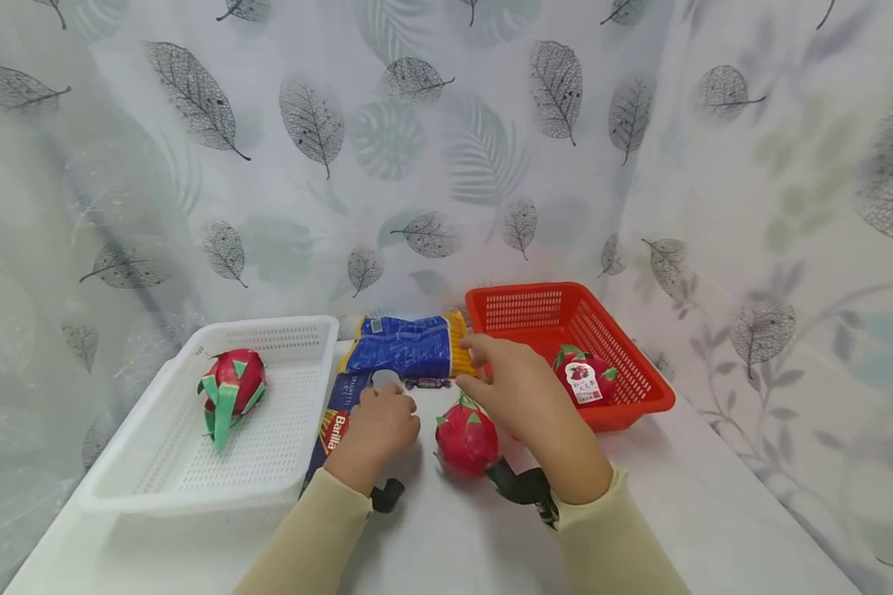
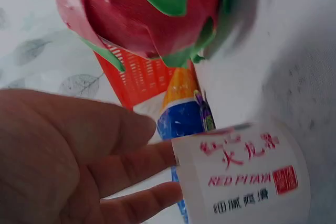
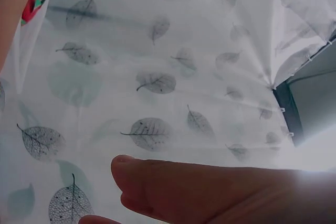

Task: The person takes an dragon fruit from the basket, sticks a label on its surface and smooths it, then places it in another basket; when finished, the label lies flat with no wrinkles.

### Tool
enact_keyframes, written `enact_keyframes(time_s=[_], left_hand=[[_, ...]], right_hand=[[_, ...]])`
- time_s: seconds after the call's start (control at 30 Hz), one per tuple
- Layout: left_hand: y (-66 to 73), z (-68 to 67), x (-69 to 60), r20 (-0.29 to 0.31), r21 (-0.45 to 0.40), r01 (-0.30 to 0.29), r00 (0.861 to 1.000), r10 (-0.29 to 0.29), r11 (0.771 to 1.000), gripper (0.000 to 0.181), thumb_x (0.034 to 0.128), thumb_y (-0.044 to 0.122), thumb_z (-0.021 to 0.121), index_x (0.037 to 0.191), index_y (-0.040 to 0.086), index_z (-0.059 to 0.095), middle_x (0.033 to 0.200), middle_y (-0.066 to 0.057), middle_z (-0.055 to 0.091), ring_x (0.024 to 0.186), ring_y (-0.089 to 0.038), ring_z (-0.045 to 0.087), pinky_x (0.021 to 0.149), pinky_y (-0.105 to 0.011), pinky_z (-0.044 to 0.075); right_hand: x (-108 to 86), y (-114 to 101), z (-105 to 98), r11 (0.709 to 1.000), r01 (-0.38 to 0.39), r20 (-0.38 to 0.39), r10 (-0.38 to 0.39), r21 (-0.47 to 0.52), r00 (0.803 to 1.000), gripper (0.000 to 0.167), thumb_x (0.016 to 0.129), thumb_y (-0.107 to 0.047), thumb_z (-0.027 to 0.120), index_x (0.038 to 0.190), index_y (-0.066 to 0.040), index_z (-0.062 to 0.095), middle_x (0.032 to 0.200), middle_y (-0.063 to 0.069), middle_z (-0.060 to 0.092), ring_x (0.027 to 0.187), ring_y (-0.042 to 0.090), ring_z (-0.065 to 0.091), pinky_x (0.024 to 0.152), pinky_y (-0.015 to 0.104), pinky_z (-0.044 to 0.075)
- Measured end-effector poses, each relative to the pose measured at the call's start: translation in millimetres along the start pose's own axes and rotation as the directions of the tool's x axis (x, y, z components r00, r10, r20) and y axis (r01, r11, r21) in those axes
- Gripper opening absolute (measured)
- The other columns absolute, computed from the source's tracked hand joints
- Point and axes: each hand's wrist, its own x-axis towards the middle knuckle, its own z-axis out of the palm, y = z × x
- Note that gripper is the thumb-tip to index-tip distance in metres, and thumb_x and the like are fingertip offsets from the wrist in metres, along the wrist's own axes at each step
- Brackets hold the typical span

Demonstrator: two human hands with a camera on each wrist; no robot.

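Holding sticker (image 2: 239,179), left hand (image 1: 382,428); empty, thumb apart, right hand (image 1: 522,390); dragon fruit (image 1: 467,442) seemingly pending; right of it, labelled fruit (image 1: 604,368), presumably done, red basket (image 1: 646,404)

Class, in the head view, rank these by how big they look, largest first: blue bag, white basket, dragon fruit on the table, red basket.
1. White basket
2. Red basket
3. Blue bag
4. Dragon fruit on the table

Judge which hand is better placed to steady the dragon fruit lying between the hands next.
Probably the right hand: it appears empty and is close to the dragon fruit, while the left hand is occupied with a label.
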Motion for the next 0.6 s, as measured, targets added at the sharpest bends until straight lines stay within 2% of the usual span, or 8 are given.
enact_keyframes(time_s=[0.13,0.2,0.43,0.6], left_hand=[[-3.4,3.5,1.7,-0.034,0.068,0.012,0.999,-0.010,0.998,0.031,0.1034,0.029,0.066,0.120,0.006,0.077,0.128,-0.017,0.065,0.120,-0.044,0.052,0.106,-0.065,0.052],[-5.2,4.6,2.8,-0.038,0.076,0.005,0.999,-0.002,0.997,0.029,0.1029,0.027,0.067,0.119,0.005,0.077,0.127,-0.017,0.064,0.119,-0.043,0.051,0.106,-0.065,0.052],[-10.1,5.2,5.4,-0.007,0.082,-0.038,0.999,0.038,0.996,0.026,0.1011,0.025,0.069,0.114,0.004,0.079,0.126,-0.014,0.065,0.118,-0.040,0.048,0.106,-0.061,0.052],[-9.6,6.6,5.1,-0.009,0.072,-0.042,0.999,0.042,0.997,0.030,0.1011,0.030,0.068,0.124,0.014,0.078,0.136,-0.021,0.060,0.125,-0.043,0.045,0.110,-0.064,0.049]], right_hand=[[-0.5,1.6,0.8,1.000,0.005,0.004,-0.005,-0.006,1.000,0.059,0.093,-0.033,0.084,0.147,-0.025,0.064,0.123,0.003,0.075,0.109,0.024,0.070,0.074,0.033,0.066],[0.3,2.5,1.1,1.000,0.006,0.010,-0.005,-0.011,1.000,0.059,0.094,-0.033,0.083,0.149,-0.024,0.063,0.125,0.004,0.075,0.109,0.025,0.070,0.074,0.034,0.066],[3.9,3.8,2.5,0.999,0.028,0.043,-0.027,-0.026,0.999,0.058,0.095,-0.034,0.081,0.149,-0.025,0.062,0.127,0.005,0.074,0.111,0.024,0.070,0.079,0.037,0.066],[3.6,5.1,2.6,0.999,0.035,0.043,-0.033,-0.039,0.999,0.056,0.095,-0.034,0.081,0.147,-0.024,0.063,0.124,0.002,0.075,0.112,0.024,0.071,0.081,0.038,0.066]])
